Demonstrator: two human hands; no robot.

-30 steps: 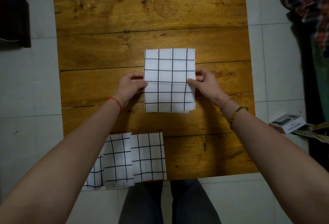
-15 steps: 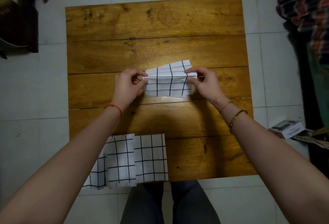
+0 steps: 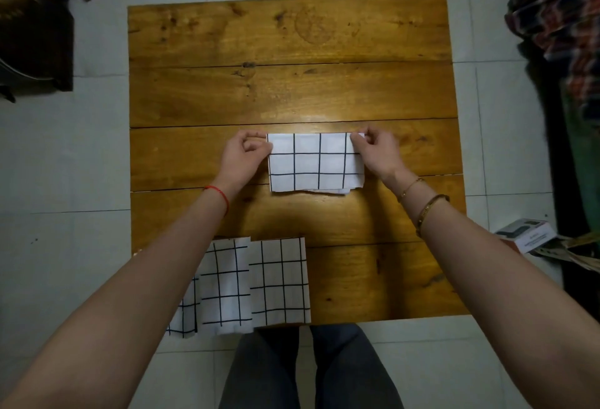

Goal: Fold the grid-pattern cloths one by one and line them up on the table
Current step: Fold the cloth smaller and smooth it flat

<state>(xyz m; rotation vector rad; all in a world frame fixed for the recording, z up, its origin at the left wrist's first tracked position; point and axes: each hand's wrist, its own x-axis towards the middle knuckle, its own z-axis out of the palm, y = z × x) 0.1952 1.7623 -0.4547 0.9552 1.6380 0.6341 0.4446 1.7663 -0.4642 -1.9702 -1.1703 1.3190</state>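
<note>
The wooden table (image 3: 324, 90) is carrying everything, folded cloths (image 3: 256, 285) lining up along its near left edge; mid-table, the grid cloth (image 3: 316, 163) is lying doubled, looking light and floppy, best taken by its corners; left hand (image 3: 242, 158) and right hand (image 3: 376, 153) are pinching the far corners

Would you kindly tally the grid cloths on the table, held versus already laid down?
Cloth held by left hand and right hand: 1
Folded cloths at the near edge: 3
Total: 4
</note>
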